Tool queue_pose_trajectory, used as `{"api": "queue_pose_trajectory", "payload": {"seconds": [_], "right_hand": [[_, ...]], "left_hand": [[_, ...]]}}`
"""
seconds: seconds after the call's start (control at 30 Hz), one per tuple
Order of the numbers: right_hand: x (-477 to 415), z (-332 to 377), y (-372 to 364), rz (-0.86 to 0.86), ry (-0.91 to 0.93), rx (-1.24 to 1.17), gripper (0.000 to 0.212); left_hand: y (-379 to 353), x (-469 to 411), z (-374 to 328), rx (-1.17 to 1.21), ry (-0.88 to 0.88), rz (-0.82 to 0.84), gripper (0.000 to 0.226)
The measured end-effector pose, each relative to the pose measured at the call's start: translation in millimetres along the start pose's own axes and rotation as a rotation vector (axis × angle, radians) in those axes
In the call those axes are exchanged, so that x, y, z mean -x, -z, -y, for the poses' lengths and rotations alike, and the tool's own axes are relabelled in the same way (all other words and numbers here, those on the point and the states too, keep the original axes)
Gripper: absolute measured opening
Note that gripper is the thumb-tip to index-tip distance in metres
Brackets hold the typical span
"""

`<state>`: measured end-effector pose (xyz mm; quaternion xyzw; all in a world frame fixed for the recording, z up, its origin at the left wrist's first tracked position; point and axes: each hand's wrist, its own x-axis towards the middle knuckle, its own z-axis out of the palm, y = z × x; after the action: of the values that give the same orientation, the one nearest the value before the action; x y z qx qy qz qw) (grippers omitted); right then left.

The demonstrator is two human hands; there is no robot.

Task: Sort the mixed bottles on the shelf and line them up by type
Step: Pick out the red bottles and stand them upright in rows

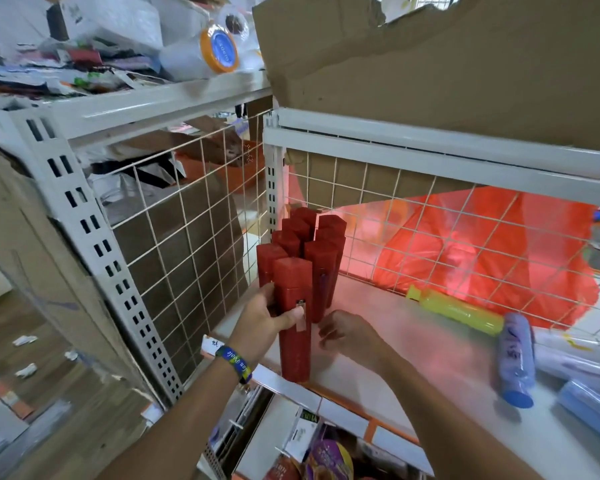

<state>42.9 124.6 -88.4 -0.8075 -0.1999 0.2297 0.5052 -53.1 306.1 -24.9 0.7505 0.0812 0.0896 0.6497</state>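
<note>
Left hand (pixel 264 323) grips front red bottle (pixel 293 306) upright at shelf (pixel 447 341) edge, joining red cluster (pixel 321 244). Right hand (pixel 347 332) loosely curled, empty, beside it. Yellow bottle (pixel 458 310) and purple bottle (pixel 516 358) lie unsorted.

One wide-angle view from the person's head faces forward and steeply down onto the white metal shelf board (pixel 430 368), close to it. The left hand (pixel 260 323), gripping a tall red square-sided bottle (pixel 295 351), and the right hand (pixel 347 336) lie low centre, with the forearms entering from the bottom edge.
</note>
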Motion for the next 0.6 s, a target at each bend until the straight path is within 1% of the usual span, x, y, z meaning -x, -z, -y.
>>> {"api": "queue_pose_trajectory", "payload": {"seconds": [0.07,0.13,0.17,0.23,0.3,0.37,0.43,0.5,0.6], "right_hand": [[7,4,6,0.155,-0.004,-0.035,0.032],[14,10,8,0.254,0.010,-0.029,0.040],[18,12,7,0.275,0.026,-0.022,0.041],[21,17,1,0.263,0.039,0.010,0.044],[21,16,-11,0.143,0.035,0.049,0.047],[22,18,-18,-0.022,0.026,0.080,0.051],[23,20,-22,-0.152,0.022,0.084,0.051],[24,20,-23,-0.234,0.026,0.052,0.050],[25,19,-22,-0.315,0.042,0.022,0.042]], "left_hand": [[-4,-3,-2,-0.011,-0.004,0.003,0.032],[-8,-6,-4,-0.009,-0.014,-0.002,0.033],[-10,-7,-5,0.000,-0.021,-0.004,0.034],[-14,-8,-7,0.013,-0.036,-0.010,0.035],[-19,-9,-8,0.017,-0.059,-0.018,0.035],[-26,-9,-9,0.000,-0.096,-0.022,0.035],[-31,-9,-11,-0.029,-0.131,-0.021,0.036],[-34,-10,-10,-0.049,-0.157,-0.023,0.036],[-32,-12,-6,-0.082,-0.156,-0.036,0.034]]}}
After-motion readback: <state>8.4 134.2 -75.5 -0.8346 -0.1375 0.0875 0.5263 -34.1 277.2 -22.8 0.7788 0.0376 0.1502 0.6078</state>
